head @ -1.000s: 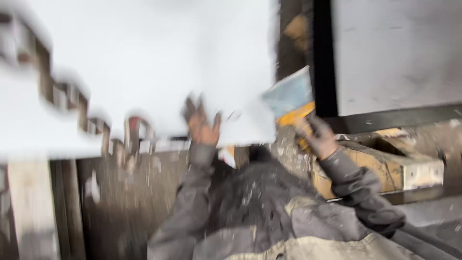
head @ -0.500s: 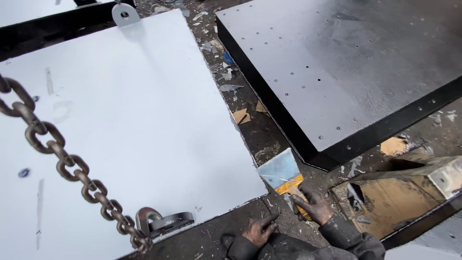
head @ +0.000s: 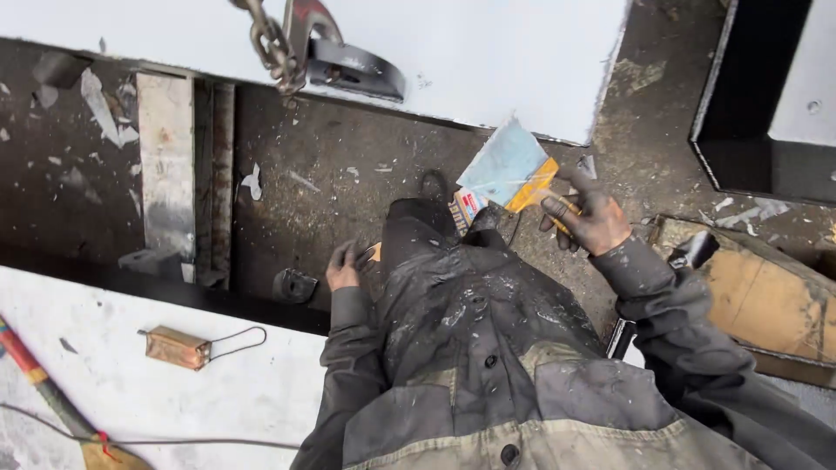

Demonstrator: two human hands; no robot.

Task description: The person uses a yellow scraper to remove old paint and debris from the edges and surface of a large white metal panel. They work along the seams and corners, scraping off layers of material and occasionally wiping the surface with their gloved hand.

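My right hand [head: 590, 219], in a dirty glove, is shut on the yellow handle of a wide-bladed scraper [head: 508, 165]. The pale blue blade points up toward the corner of a white metal sheet [head: 488, 52] and stops just short of its edge. My left hand [head: 346, 266] rests with bent fingers against my left knee, next to a small orange bit that I cannot make out. A chain [head: 266, 39] with a black lifting clamp [head: 348, 65] grips the near edge of the white sheet.
A dark, littered floor [head: 348, 165] lies between the sheets, with a metal beam [head: 165, 165] on the left. A second white sheet [head: 131, 383] at lower left carries a small brown box with a wire loop [head: 178, 348] and a broom handle [head: 35, 383]. At right stand a black-edged panel [head: 740, 130] and a cardboard box [head: 766, 296].
My view has swung down toward my body, so the white sheet and chain now sit at the top. My left hand has dropped to my knee. My right hand still holds the scraper.
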